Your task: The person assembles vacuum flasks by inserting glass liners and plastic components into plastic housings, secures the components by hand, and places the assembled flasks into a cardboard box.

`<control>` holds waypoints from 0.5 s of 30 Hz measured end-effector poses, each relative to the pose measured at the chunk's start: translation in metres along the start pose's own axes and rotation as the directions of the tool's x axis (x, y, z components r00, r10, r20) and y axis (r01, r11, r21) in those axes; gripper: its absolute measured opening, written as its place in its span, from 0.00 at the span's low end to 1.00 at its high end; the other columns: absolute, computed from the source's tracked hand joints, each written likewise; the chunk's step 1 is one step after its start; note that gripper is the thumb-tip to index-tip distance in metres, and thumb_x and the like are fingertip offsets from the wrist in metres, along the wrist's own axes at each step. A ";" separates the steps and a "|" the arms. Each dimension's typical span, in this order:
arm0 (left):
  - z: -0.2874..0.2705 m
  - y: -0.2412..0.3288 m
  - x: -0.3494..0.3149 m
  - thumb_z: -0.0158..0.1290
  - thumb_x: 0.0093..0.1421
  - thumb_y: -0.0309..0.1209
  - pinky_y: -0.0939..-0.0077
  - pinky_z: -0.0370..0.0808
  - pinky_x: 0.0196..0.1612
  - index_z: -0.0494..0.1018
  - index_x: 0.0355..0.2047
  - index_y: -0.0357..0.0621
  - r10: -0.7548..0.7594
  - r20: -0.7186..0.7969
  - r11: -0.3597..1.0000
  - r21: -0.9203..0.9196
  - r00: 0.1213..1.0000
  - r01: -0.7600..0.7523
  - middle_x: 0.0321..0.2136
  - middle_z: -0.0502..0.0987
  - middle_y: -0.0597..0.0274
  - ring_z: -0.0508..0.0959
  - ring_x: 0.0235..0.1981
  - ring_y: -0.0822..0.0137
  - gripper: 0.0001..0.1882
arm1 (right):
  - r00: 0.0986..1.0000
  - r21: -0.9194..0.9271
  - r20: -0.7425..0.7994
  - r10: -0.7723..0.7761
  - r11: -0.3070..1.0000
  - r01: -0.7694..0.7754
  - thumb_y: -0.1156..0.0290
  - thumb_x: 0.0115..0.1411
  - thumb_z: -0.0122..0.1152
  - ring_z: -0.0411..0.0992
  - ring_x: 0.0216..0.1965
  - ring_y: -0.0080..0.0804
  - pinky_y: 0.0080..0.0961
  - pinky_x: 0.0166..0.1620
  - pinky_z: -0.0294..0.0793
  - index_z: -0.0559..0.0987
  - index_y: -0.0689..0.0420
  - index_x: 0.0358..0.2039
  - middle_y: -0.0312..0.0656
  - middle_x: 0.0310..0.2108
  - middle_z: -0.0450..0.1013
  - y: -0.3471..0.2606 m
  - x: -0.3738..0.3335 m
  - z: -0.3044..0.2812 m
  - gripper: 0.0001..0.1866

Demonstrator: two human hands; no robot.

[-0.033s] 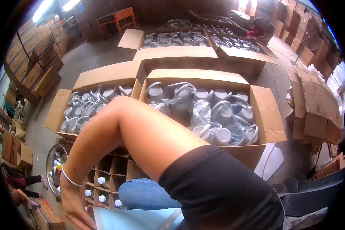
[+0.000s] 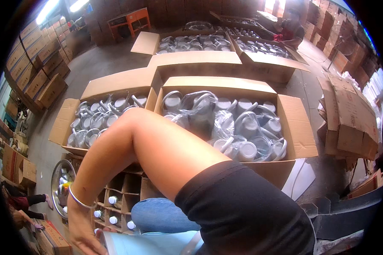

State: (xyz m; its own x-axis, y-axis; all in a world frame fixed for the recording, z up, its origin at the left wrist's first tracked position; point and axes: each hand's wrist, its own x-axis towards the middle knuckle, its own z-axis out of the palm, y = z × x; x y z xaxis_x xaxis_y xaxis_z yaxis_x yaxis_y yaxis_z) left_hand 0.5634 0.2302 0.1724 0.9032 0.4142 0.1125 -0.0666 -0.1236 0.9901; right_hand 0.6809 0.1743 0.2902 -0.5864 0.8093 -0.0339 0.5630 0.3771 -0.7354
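From the lower right my right arm, in a short black sleeve, bends across to the lower left, a bangle (image 2: pixel 81 201) around its wrist. My right hand (image 2: pixel 84 233) hangs there with bent fingers beside the edge of a light blue sheet or apron (image 2: pixel 153 243); whatever is in those fingers is hidden. Close by, a divided carton (image 2: pixel 131 183) holds several bottles with white caps (image 2: pixel 113 220). A round metal bowl (image 2: pixel 54 192) of small items, some white and one yellow, lies beyond my wrist. My left hand is out of sight. My knee (image 2: pixel 164 213) shows in blue jeans.
Ahead stand two open cartons (image 2: pixel 297 129) of grey-lidded jugs (image 2: pixel 247 151), some in clear plastic. More filled cartons (image 2: pixel 195 58) stand behind. Flattened cardboard (image 2: pixel 349 114) leans at right; stacked boxes (image 2: pixel 30 63) line the left. One person (image 2: pixel 290 32) is far right, another (image 2: pixel 23 208) lower left.
The light blue sheet has shifted slightly at its edge by my right hand. My arm has barely moved, and the cartons stay as they were.
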 end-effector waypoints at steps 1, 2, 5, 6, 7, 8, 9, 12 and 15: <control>-0.003 0.001 -0.003 0.47 0.57 0.42 0.62 0.69 0.60 0.61 0.58 0.32 -0.008 -0.004 1.000 -0.002 1.000 0.008 0.56 0.69 0.47 0.70 0.58 0.58 0.33 | 1.000 -0.009 -0.011 0.005 1.000 -0.005 0.67 0.56 0.60 0.75 0.33 0.31 0.26 0.37 0.75 0.82 0.60 0.40 0.43 0.34 0.79 -0.003 -0.001 0.002 0.13; -0.003 0.002 -0.005 0.47 0.57 0.41 0.62 0.69 0.60 0.61 0.58 0.32 -0.012 -0.007 1.000 -0.008 1.000 0.012 0.56 0.69 0.47 0.70 0.58 0.58 0.33 | 1.000 -0.016 -0.023 0.012 1.000 -0.013 0.67 0.56 0.60 0.75 0.33 0.31 0.26 0.37 0.75 0.82 0.60 0.39 0.43 0.34 0.79 -0.007 -0.003 0.003 0.14; -0.001 0.003 -0.010 0.48 0.56 0.39 0.61 0.70 0.59 0.61 0.58 0.33 -0.020 -0.003 0.999 -0.042 1.000 0.020 0.56 0.70 0.46 0.70 0.58 0.57 0.32 | 0.998 -0.042 -0.060 0.034 0.998 -0.037 0.65 0.56 0.60 0.75 0.33 0.32 0.27 0.38 0.75 0.82 0.60 0.39 0.43 0.34 0.79 -0.021 -0.011 0.008 0.14; 0.000 0.004 -0.012 0.49 0.55 0.38 0.61 0.70 0.59 0.61 0.58 0.33 -0.025 0.001 0.998 -0.056 1.000 0.025 0.56 0.70 0.46 0.70 0.57 0.57 0.32 | 0.996 -0.049 -0.073 0.046 0.998 -0.050 0.64 0.57 0.60 0.76 0.33 0.32 0.27 0.38 0.75 0.82 0.60 0.38 0.43 0.34 0.79 -0.027 -0.016 0.010 0.14; 0.000 0.006 -0.014 0.49 0.55 0.38 0.60 0.70 0.59 0.61 0.58 0.33 -0.025 0.003 0.997 -0.067 1.000 0.025 0.56 0.70 0.46 0.70 0.57 0.56 0.32 | 0.995 -0.057 -0.086 0.053 0.997 -0.058 0.63 0.57 0.60 0.76 0.33 0.32 0.27 0.38 0.75 0.82 0.60 0.38 0.43 0.34 0.79 -0.029 -0.018 0.012 0.14; 0.002 0.007 -0.017 0.49 0.55 0.37 0.60 0.70 0.59 0.61 0.57 0.33 -0.032 0.001 0.996 -0.085 1.000 0.032 0.56 0.70 0.46 0.70 0.57 0.56 0.32 | 0.993 -0.060 -0.099 0.059 0.996 -0.065 0.63 0.57 0.60 0.76 0.33 0.32 0.28 0.38 0.75 0.82 0.60 0.38 0.43 0.34 0.79 -0.031 -0.020 0.015 0.15; 0.001 0.009 -0.020 0.50 0.54 0.36 0.60 0.70 0.59 0.61 0.57 0.34 -0.039 0.002 0.994 -0.104 0.999 0.039 0.56 0.70 0.46 0.70 0.57 0.56 0.32 | 0.992 -0.062 -0.105 0.063 0.996 -0.070 0.62 0.57 0.60 0.76 0.33 0.32 0.28 0.38 0.75 0.82 0.60 0.38 0.44 0.33 0.79 -0.035 -0.022 0.018 0.15; -0.001 0.015 -0.033 0.51 0.53 0.34 0.59 0.71 0.58 0.61 0.57 0.34 -0.052 0.009 0.981 -0.186 0.999 0.052 0.56 0.70 0.46 0.70 0.57 0.55 0.31 | 0.988 -0.065 -0.137 0.071 0.995 -0.081 0.60 0.58 0.59 0.76 0.34 0.32 0.28 0.39 0.75 0.82 0.60 0.37 0.44 0.33 0.79 -0.052 -0.029 0.025 0.16; -0.019 0.026 -0.050 0.52 0.52 0.32 0.58 0.72 0.58 0.61 0.56 0.35 -0.059 -0.003 0.951 -0.304 0.998 0.055 0.56 0.70 0.46 0.70 0.57 0.54 0.31 | 0.986 -0.064 -0.164 0.029 0.997 -0.040 0.58 0.58 0.59 0.76 0.34 0.33 0.29 0.39 0.75 0.82 0.61 0.36 0.44 0.33 0.79 -0.061 -0.026 0.029 0.17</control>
State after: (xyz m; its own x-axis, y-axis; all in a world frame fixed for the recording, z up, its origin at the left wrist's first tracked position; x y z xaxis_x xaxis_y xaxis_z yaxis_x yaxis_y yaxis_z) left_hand 0.5087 0.2231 0.1943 0.9045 0.4230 0.0541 -0.1422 0.1796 0.9734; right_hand 0.6451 0.1176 0.3160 -0.4665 0.8828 0.0557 0.6224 0.3723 -0.6885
